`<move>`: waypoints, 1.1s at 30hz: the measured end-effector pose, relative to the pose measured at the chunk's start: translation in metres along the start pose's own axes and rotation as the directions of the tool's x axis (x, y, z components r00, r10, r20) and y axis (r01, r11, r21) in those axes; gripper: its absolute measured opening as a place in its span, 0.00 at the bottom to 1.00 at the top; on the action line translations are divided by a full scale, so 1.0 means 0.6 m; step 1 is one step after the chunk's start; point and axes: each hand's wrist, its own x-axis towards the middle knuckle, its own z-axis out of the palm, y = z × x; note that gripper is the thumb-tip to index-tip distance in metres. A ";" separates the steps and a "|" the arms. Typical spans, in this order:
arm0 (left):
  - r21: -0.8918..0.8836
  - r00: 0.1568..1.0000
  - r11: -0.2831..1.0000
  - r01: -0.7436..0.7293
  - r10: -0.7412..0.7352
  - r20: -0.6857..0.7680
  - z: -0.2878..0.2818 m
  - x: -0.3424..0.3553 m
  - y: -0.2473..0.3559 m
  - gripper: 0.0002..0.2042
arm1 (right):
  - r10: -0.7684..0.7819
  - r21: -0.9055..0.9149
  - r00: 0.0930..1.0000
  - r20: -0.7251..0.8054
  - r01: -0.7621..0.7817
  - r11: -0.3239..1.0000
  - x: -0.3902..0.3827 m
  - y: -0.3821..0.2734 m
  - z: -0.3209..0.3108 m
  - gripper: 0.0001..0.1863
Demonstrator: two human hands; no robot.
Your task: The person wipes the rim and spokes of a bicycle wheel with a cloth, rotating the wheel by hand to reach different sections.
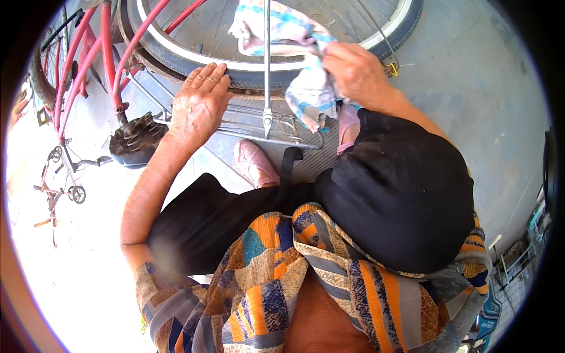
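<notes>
A bicycle wheel with a white rim and dark tyre lies in front of me at the top of the view. My left hand rests on the tyre's near edge, its fingers stretched out and laid flat. My right hand is closed around a white and pink cloth with blue stripes. The cloth reaches across the rim and spokes, and one end hangs down over the tyre. Part of the bunched cloth is hidden by my fingers.
A metal rear rack and its upright stay stand between me and the wheel. At the left is the red bicycle frame with a black saddle. Below the rack shows my pink shoe. Grey floor extends to the right.
</notes>
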 end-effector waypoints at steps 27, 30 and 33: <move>0.047 0.995 0.998 0.044 -0.049 0.092 -0.010 0.004 0.000 0.20 | 0.162 -0.213 0.987 -0.001 -0.158 0.964 -0.048 0.038 -0.045 0.01; -0.049 0.998 0.999 0.003 0.000 0.061 -0.004 0.007 0.011 0.21 | 0.196 -0.066 0.980 -0.031 -0.198 0.978 -0.025 0.006 -0.017 0.03; -0.190 0.995 0.977 -0.093 0.100 0.026 0.002 0.024 0.036 0.22 | 0.096 0.020 0.993 -0.063 -0.095 0.995 -0.001 -0.034 0.028 0.02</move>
